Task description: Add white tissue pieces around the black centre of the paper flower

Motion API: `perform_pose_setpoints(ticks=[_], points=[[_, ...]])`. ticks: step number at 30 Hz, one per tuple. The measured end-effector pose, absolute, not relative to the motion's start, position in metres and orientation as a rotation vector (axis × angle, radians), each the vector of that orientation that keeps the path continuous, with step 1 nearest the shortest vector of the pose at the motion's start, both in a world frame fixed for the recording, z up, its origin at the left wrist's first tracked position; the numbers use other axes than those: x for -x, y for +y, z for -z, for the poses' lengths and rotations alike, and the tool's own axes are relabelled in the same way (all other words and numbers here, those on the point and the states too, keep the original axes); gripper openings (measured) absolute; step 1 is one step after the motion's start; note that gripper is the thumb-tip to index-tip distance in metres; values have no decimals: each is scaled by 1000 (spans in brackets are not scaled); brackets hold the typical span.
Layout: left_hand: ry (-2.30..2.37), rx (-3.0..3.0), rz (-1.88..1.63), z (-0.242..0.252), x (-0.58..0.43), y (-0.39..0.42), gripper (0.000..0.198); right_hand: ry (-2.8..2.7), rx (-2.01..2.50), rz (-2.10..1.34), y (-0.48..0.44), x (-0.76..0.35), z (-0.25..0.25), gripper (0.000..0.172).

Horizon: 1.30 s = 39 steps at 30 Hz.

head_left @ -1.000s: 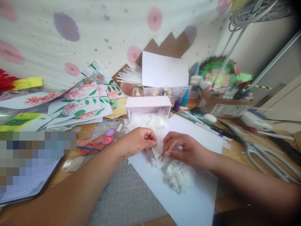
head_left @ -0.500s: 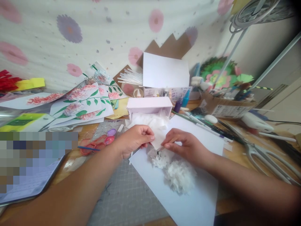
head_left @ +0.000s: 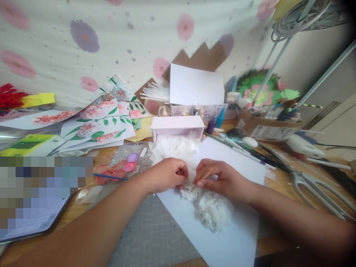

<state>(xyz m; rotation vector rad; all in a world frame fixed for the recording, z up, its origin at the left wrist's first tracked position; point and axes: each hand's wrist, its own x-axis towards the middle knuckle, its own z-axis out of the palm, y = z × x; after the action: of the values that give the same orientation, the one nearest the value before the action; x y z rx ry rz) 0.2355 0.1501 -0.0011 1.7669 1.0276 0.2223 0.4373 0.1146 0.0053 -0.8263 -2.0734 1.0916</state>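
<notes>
Far to your left, flower paintings lean against the flowered cloth. On your right, large scissors and a glue gun lie on the counter, with a cardboard box beyond them. Near you lies a grey cutting mat.

Soft, crinkled tissue paper is seen on a smooth matt white paper sheet; wood shows at the table.

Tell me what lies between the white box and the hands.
Head view: a loose heap of white paper squares, spilling from the white box toward the left hand and right hand.
</notes>
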Motion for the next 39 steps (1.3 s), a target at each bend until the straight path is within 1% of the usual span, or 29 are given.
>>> perform_pose_setpoints(ticks=[3,6,10,16,24,27,30,32,36,39], points=[[1008,-1824,-174,0,-235,149,9,-1923,825,-1123,115,-437,-8,13],[1031,-1855,-157,-1,-236,148,9,-1820,819,-1064,117,-434,-10,14],[1046,-1889,-157,0,-236,148,9,-1932,865,-961,118,-427,-7,14],[1055,-1953,-156,2,-234,149,10,-2091,901,-905,117,-424,-1,16],[1002,-1928,-78,3,-229,153,11,-2363,748,-635,117,-422,-4,14],[998,-1930,-53,-1,-229,154,10,-2218,757,-797,118,-426,-4,14],[967,-1927,-26,-5,-229,153,8,-1865,833,-967,121,-434,-3,16],[935,-1936,-19,-9,-228,152,10,-1705,928,-946,125,-440,-3,18],[866,-1945,6,-16,-226,150,28,-1575,1104,-828,134,-449,2,19],[827,-1957,54,-19,-224,151,24,-1570,1179,-795,139,-451,4,22]])
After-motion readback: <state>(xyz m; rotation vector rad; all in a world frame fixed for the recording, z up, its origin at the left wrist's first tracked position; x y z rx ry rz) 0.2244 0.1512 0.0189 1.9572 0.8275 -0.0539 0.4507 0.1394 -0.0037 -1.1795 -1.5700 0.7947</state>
